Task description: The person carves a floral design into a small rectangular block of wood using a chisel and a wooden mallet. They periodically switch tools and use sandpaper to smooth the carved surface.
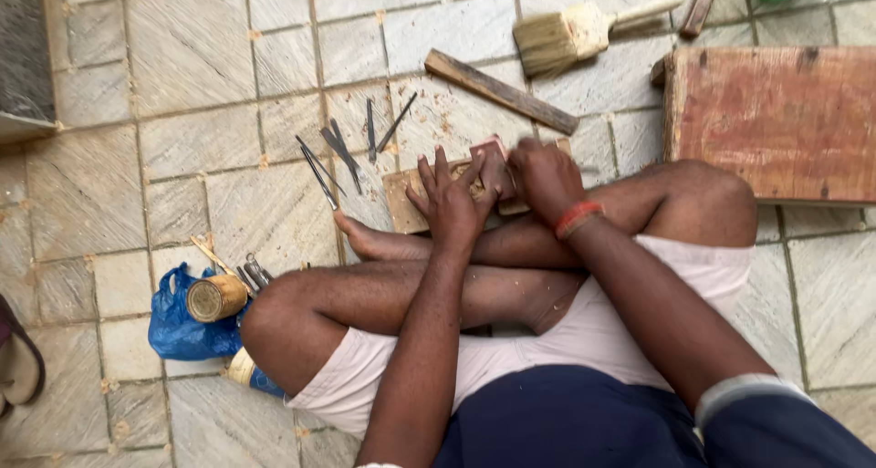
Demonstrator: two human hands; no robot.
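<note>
Small wooden workpiece, reddish at its top edge, pinned on a flat wooden board laid on the paved floor just beyond crossed bare legs, close enough for body weight to bear down on it. Left hand spread nearly flat, fingers splayed, pressing workpiece and board down, apparently to stop any sliding. Right hand closed into a fist just right of the workpiece, wrapped around something hidden by the fingers; what it grips cannot be told. Slim metal carving tools fanned out on the floor left of the board, within easy reach. Long wooden batten lying diagonally behind the board, broad bristle brush farther back, perhaps for clearing the shavings scattered about. Red-stained wooden slab off to the board's right. Blue plastic bag with a cylindrical wooden mallet well to the board's near left, beside the knee.
</note>
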